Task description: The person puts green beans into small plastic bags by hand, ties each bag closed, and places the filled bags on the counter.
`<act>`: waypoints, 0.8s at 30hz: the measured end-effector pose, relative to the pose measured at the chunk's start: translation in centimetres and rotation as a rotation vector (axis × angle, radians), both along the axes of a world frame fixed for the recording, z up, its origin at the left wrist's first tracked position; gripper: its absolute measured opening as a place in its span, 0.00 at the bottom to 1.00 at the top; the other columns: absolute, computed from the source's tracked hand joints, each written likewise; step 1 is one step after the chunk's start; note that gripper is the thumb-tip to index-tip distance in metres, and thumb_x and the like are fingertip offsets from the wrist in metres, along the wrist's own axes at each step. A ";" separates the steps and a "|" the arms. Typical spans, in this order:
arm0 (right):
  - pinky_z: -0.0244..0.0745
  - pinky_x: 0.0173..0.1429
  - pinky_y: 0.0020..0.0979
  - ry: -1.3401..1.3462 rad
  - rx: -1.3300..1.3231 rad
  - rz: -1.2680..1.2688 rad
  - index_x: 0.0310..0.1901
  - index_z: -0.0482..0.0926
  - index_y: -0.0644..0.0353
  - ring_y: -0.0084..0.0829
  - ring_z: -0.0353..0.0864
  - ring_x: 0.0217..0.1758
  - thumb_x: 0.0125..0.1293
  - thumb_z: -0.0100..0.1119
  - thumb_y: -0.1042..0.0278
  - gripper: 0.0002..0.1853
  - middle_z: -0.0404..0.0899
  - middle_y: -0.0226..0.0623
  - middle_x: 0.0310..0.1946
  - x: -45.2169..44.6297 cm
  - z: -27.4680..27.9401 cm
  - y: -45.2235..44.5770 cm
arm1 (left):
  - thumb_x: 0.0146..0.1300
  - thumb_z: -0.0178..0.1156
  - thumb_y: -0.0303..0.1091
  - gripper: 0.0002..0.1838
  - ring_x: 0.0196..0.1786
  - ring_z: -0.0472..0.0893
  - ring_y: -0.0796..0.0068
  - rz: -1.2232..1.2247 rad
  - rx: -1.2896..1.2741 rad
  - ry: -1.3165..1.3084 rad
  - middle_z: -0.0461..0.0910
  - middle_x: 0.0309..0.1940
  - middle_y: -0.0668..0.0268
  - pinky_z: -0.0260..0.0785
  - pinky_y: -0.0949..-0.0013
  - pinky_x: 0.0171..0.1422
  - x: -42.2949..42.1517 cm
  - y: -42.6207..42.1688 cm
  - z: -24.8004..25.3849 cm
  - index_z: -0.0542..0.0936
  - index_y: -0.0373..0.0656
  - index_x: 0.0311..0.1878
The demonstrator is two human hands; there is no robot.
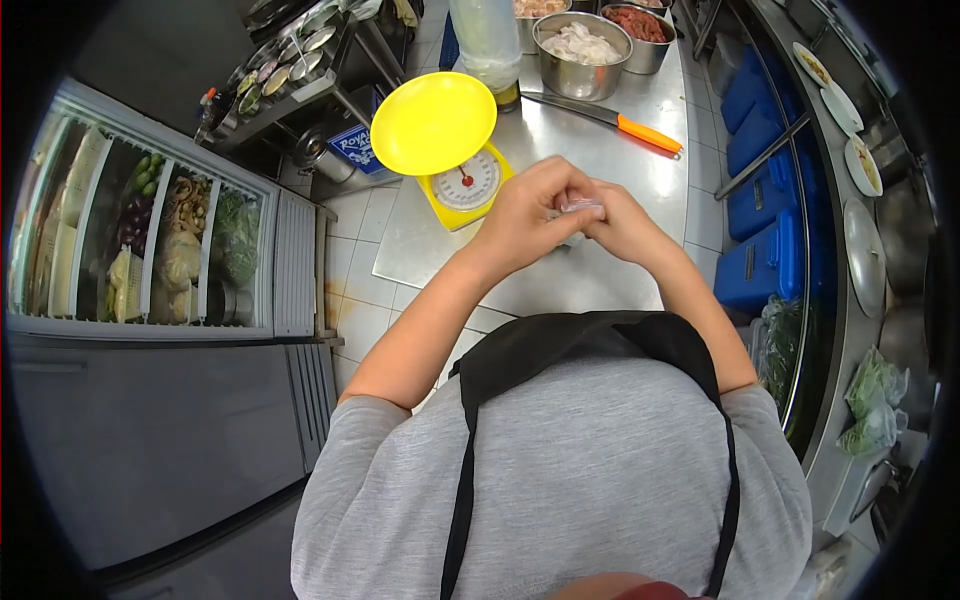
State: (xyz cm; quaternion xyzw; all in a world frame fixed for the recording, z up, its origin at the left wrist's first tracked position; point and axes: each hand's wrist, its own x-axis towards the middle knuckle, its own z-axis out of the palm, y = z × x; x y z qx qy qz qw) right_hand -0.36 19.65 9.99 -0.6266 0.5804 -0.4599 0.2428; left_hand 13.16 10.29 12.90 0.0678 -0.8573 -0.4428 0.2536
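Note:
Both of my hands meet over the near part of the steel table (540, 285). My left hand (528, 212) and my right hand (622, 220) are closed, fingers pinching the gathered top of a clear plastic bag (583, 206). Most of the bag is hidden behind the hands, and its contents cannot be made out. Just left of my left hand stands a yellow kitchen scale (467, 185) with a round dial and a yellow pan (434, 123) on top. Beyond my hands lies a knife (645, 133) with an orange handle.
Steel pots hold pale raw meat (582, 45) and red meat (638, 24) at the table's far end, beside a roll of plastic bags (487, 45). A glass-door fridge (160, 225) stands left. Blue bins (755, 265) and a steel counter with dishes (863, 165) are right.

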 end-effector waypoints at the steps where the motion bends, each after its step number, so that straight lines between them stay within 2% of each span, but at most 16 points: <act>1: 0.70 0.34 0.28 0.003 -0.004 0.001 0.44 0.75 0.61 0.25 0.74 0.31 0.59 0.58 0.72 0.11 0.74 0.34 0.32 -0.2 0.3 -0.1 | 0.48 0.68 0.30 0.14 0.35 0.72 0.83 0.001 -0.004 0.003 0.75 0.31 0.69 0.65 0.75 0.40 0.0 -0.6 0.1 0.77 0.40 0.37; 4: 0.71 0.33 0.29 -0.120 0.100 0.113 0.41 0.76 0.62 0.27 0.76 0.30 0.60 0.55 0.73 0.08 0.75 0.38 0.32 0.1 2.3 0.1 | 0.45 0.71 0.37 0.26 0.44 0.72 0.79 0.069 0.102 0.144 0.74 0.38 0.69 0.64 0.71 0.49 0.6 -2.3 -0.4 0.73 0.42 0.47; 6: 0.69 0.43 0.26 0.049 -0.041 0.147 0.38 0.75 0.63 0.28 0.75 0.35 0.58 0.52 0.77 0.06 0.76 0.36 0.33 0.4 3.5 -0.3 | 0.41 0.73 0.42 0.36 0.49 0.71 0.75 -0.306 0.248 -0.202 0.74 0.44 0.68 0.62 0.70 0.54 1.1 -3.0 -1.2 0.69 0.42 0.54; 7: 0.69 0.43 0.26 0.051 -0.042 0.149 0.38 0.75 0.63 0.28 0.75 0.35 0.58 0.52 0.77 0.06 0.76 0.36 0.33 0.3 3.7 -0.5 | 0.48 0.69 0.41 0.27 0.50 0.72 0.74 -0.340 0.337 -0.375 0.75 0.46 0.66 0.62 0.70 0.56 1.0 -2.8 -2.1 0.72 0.40 0.49; 8: 0.69 0.43 0.25 0.048 -0.036 0.112 0.38 0.75 0.63 0.25 0.74 0.35 0.59 0.52 0.74 0.06 0.76 0.35 0.32 0.1 3.8 -0.9 | 0.48 0.69 0.41 0.27 0.50 0.72 0.74 -0.339 0.335 -0.376 0.75 0.46 0.66 0.62 0.70 0.56 0.5 -2.4 -2.7 0.72 0.40 0.49; 10: 0.68 0.42 0.23 0.037 -0.021 0.078 0.38 0.76 0.63 0.23 0.74 0.35 0.61 0.52 0.72 0.06 0.76 0.34 0.32 0.1 3.8 -1.1 | 0.58 0.60 0.41 0.14 0.51 0.72 0.73 -0.501 0.714 -0.488 0.75 0.47 0.64 0.61 0.69 0.59 -0.3 -0.7 -3.4 0.76 0.38 0.39; 12: 0.67 0.41 0.21 -0.227 0.038 -0.132 0.38 0.77 0.63 0.19 0.73 0.36 0.64 0.51 0.70 0.07 0.77 0.31 0.32 -0.2 4.0 -1.1 | 0.62 0.55 0.42 0.14 0.51 0.72 0.74 -0.499 0.755 -0.422 0.76 0.46 0.63 0.62 0.70 0.58 -0.3 0.3 -4.1 0.76 0.39 0.34; 14: 0.67 0.40 0.20 -0.249 0.035 -0.103 0.44 0.75 0.61 0.17 0.73 0.35 0.66 0.50 0.69 0.09 0.76 0.28 0.38 -1.7 2.4 -1.2 | 0.66 0.50 0.43 0.17 0.50 0.73 0.74 -0.495 0.793 -0.350 0.76 0.45 0.62 0.62 0.70 0.57 -0.2 0.1 -4.9 0.75 0.39 0.29; 16: 0.71 0.36 0.20 -0.642 -0.131 -0.057 0.50 0.72 0.59 0.16 0.74 0.34 0.65 0.52 0.65 0.14 0.77 0.29 0.39 -2.2 1.9 -1.0 | 0.67 0.46 0.46 0.19 0.49 0.73 0.76 -0.449 0.932 -0.174 0.77 0.43 0.61 0.63 0.72 0.54 -0.2 -0.7 -5.5 0.74 0.40 0.28; 17: 0.68 0.49 0.23 -0.738 -0.036 0.033 0.55 0.67 0.60 0.17 0.72 0.44 0.64 0.54 0.62 0.20 0.75 0.29 0.44 -2.7 2.2 -0.6 | 0.67 0.47 0.46 0.19 0.48 0.73 0.76 -0.429 0.966 -0.201 0.77 0.43 0.61 0.63 0.72 0.54 -0.1 -0.9 -5.7 0.75 0.40 0.30; 18: 0.68 0.49 0.23 -0.739 -0.037 0.040 0.55 0.67 0.60 0.17 0.72 0.44 0.64 0.54 0.62 0.20 0.75 0.29 0.44 -3.0 1.5 -0.3 | 0.66 0.47 0.46 0.19 0.48 0.73 0.77 -0.408 1.000 -0.227 0.77 0.42 0.61 0.64 0.72 0.53 0.0 -1.2 -5.4 0.76 0.40 0.32; 19: 0.65 0.53 0.25 -0.604 0.229 0.125 0.54 0.68 0.59 0.19 0.71 0.47 0.64 0.53 0.60 0.19 0.74 0.29 0.45 -3.1 0.9 0.0 | 0.66 0.47 0.46 0.18 0.42 0.72 0.79 -0.382 0.820 -0.258 0.76 0.38 0.67 0.65 0.73 0.47 0.0 -1.1 -5.3 0.77 0.40 0.34; 20: 0.64 0.55 0.25 -0.510 0.280 0.145 0.54 0.69 0.60 0.20 0.70 0.49 0.64 0.52 0.57 0.20 0.74 0.30 0.46 -2.6 0.7 -0.1 | 0.65 0.47 0.46 0.18 0.36 0.71 0.80 -0.347 0.636 -0.278 0.75 0.33 0.72 0.66 0.74 0.41 -0.2 -1.1 -5.1 0.79 0.41 0.36; 21: 0.62 0.56 0.26 -0.413 0.328 0.168 0.53 0.71 0.61 0.22 0.70 0.50 0.64 0.51 0.54 0.22 0.74 0.31 0.46 -1.8 0.9 -0.1 | 0.61 0.51 0.48 0.19 0.38 0.73 0.78 -0.316 0.588 -0.355 0.77 0.34 0.68 0.66 0.73 0.44 -0.1 -0.5 -4.8 0.78 0.42 0.41; 22: 0.62 0.55 0.25 -0.378 0.155 0.149 0.53 0.71 0.62 0.24 0.71 0.49 0.64 0.49 0.50 0.25 0.73 0.34 0.48 0.3 1.7 -0.3 | 0.58 0.55 0.51 0.21 0.41 0.74 0.76 -0.258 0.530 -0.428 0.78 0.36 0.65 0.67 0.71 0.46 0.1 0.1 -4.4 0.78 0.43 0.45; 24: 0.64 0.50 0.24 -0.362 0.016 0.040 0.45 0.75 0.63 0.20 0.70 0.45 0.67 0.46 0.54 0.19 0.75 0.32 0.41 1.4 2.5 -0.5 | 0.53 0.61 0.50 0.22 0.41 0.75 0.72 -0.313 0.479 -0.575 0.78 0.34 0.64 0.67 0.69 0.47 0.3 1.1 -3.7 0.79 0.44 0.44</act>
